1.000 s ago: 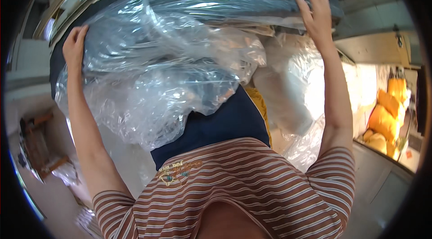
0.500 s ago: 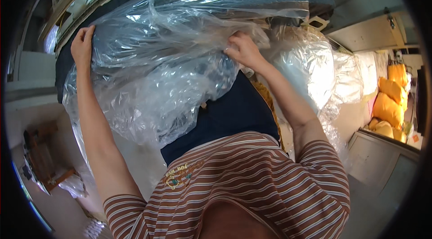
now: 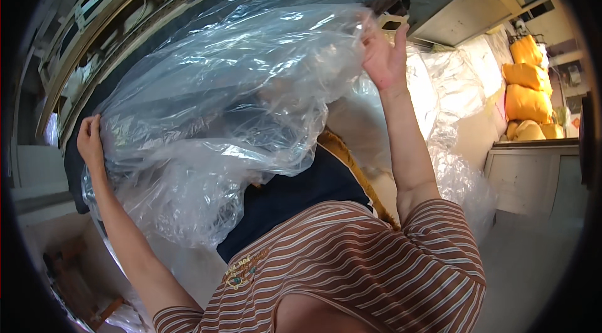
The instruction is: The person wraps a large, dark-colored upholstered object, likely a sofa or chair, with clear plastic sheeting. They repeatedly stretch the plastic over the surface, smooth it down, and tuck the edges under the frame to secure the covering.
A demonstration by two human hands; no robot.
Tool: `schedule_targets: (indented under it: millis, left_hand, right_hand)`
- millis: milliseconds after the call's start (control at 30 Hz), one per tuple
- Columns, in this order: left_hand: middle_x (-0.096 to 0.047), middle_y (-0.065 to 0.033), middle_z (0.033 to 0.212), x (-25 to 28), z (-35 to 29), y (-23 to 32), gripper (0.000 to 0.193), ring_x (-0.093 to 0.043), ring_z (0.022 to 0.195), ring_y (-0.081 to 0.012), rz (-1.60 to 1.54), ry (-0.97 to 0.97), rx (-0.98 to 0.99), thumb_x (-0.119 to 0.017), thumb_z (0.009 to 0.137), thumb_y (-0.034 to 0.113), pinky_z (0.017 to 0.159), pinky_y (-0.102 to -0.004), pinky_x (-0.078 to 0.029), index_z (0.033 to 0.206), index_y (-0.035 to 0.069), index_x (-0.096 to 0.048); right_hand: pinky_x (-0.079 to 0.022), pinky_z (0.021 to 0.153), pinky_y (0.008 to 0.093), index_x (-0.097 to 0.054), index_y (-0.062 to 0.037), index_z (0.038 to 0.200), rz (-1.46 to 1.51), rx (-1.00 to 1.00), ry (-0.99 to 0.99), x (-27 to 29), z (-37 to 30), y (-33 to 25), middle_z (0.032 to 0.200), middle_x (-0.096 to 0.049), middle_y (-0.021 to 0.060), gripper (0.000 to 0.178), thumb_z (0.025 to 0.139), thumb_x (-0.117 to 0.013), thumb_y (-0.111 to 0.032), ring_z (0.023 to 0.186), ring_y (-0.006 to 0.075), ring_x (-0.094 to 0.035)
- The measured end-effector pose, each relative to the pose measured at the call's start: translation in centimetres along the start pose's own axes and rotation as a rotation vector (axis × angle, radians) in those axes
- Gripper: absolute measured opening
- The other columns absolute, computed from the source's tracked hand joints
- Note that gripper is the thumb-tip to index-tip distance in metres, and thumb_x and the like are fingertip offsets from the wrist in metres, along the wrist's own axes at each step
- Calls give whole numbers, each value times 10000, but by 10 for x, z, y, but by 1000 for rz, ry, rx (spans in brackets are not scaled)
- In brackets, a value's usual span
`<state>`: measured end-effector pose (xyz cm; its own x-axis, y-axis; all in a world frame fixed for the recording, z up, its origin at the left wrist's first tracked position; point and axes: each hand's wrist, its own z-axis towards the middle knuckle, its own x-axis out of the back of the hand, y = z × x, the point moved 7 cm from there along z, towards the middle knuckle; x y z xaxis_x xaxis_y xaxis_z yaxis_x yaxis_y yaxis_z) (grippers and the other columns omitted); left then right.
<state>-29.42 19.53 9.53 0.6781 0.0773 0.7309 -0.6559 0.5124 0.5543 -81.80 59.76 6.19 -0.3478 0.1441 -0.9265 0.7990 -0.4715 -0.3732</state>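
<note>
open gap right of the plastic sheet (image 3: 238, 101) (dark cushion (image 3: 301, 195) behind)

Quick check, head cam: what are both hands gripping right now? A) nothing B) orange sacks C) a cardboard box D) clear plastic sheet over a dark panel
D: the left hand pinches the lower left edge and the right hand the upper right edge of the clear plastic sheet, which is draped over the dark panel; the orange sacks sit untouched far right.
</note>
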Motion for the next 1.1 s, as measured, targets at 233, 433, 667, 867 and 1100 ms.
schedule_targets:
  millis: [233, 433, 667, 867, 1100]
  left_hand:
    - [-493, 38, 703, 2, 3, -12, 245, -419, 676, -49, -8, -27, 8, -622, 920, 248, 633, -196, -362, 860, 11, -598]
    - [-558, 26, 802, -6, -5, -6, 197, -485, 765, -46, -90, -84, 7, -626, 923, 198, 719, -188, -394, 883, 6, -611]
    - [-599, 14, 901, 8, -24, -12, 131, -521, 856, -67, -175, -56, 68, -665, 889, 116, 797, -188, -393, 902, -11, -632]
    - [-586, 2, 862, 8, -20, 1, 123, -517, 834, -78, -104, -107, 31, -656, 890, 108, 777, -198, -400, 896, -11, -625]
    - [-490, -15, 813, 90, -52, 22, 58, -466, 784, -115, 39, -32, -91, -634, 882, 26, 725, -224, -374, 878, -30, -625]
  right_hand:
    - [-400, 537, 215, -617, -57, 1126, -482, -55, 265, -22, 28, -26, 797, -547, -38, 296, 915, -635, -263, 647, 60, -480]
    - [-377, 589, 221, -637, -60, 846, -1730, 205, 316, 14, 40, -79, 687, -500, -85, 204, 880, -597, -257, 640, 45, -450]
    - [-469, 702, 350, -619, -65, 927, -2651, 303, 182, -32, 36, -60, 941, -615, 91, 119, 846, -571, -138, 844, 248, -597]
    - [-415, 977, 387, -558, -38, 1213, -2364, 843, -469, -77, 112, 19, 1293, -532, 149, 389, 908, -557, -279, 1194, 307, -498]
    - [-440, 913, 423, -596, -38, 1154, -2522, 805, -358, -63, 81, 38, 1219, -591, 110, 387, 914, -533, -336, 1092, 304, -546]
